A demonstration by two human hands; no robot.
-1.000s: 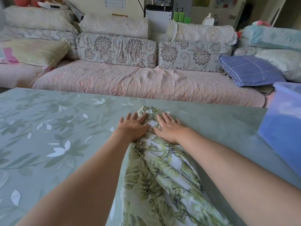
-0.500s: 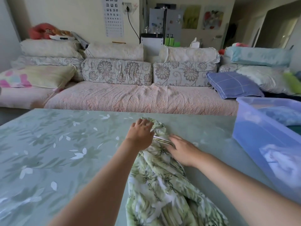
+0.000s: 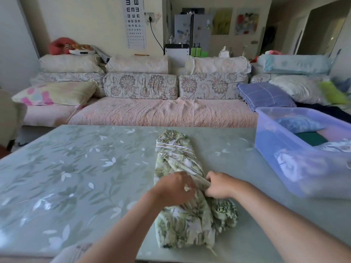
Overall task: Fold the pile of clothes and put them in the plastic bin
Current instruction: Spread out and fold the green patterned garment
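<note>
A green leaf-print garment (image 3: 176, 152) lies as a long narrow strip down the middle of the table (image 3: 76, 168), its striped waistband at the far end. My left hand (image 3: 174, 188) and my right hand (image 3: 218, 185) sit side by side on the strip's middle, and each pinches a bunch of the fabric. The near part of the garment is crumpled below my hands. A translucent blue plastic bin (image 3: 281, 150) stands on the table at the right and holds folded clothes.
The table has a pale green leaf-pattern cover and its near edge runs close to me. Behind it stands a long sofa (image 3: 161, 112) with many cushions, among them a blue checked pillow (image 3: 264, 95). A chair back (image 3: 9, 118) shows at the far left.
Both hands drew back from the garment's far end to its middle and now pinch the fabric instead of pressing it flat. The view tilted up, so more of the bin shows.
</note>
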